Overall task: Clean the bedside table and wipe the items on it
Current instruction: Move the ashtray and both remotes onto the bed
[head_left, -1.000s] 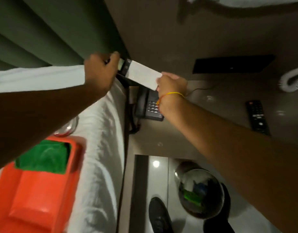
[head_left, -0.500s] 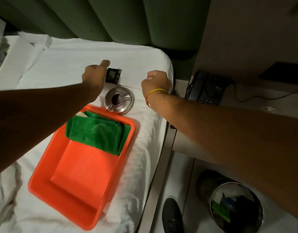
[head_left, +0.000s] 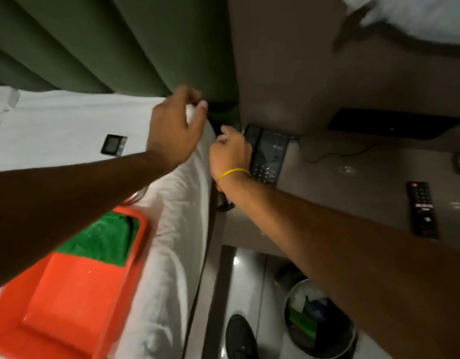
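Note:
The black telephone (head_left: 269, 154) stands at the near left corner of the brown bedside table (head_left: 340, 198). My right hand (head_left: 230, 154) with a yellow wristband rests against the phone's left side, its fingers curled and partly hidden. My left hand (head_left: 175, 125) hovers over the bed edge by the green headboard, fingers loosely apart and holding nothing. A black remote (head_left: 422, 209) lies on the table to the right. On the bed are a small black clock (head_left: 113, 145) and an orange tray (head_left: 76, 288) with a green cloth (head_left: 104, 238) in it.
The white bed (head_left: 172, 255) fills the left. A waste bin (head_left: 319, 320) and a dark shoe (head_left: 240, 338) are on the shiny floor below the table. A black wall panel (head_left: 392, 123) sits above the table, and a thin cable (head_left: 335, 152) runs from the phone.
The white card both hands held one second ago is out of my hands. My hands went to the bed, then swung right; the right hand is now at the telephone.

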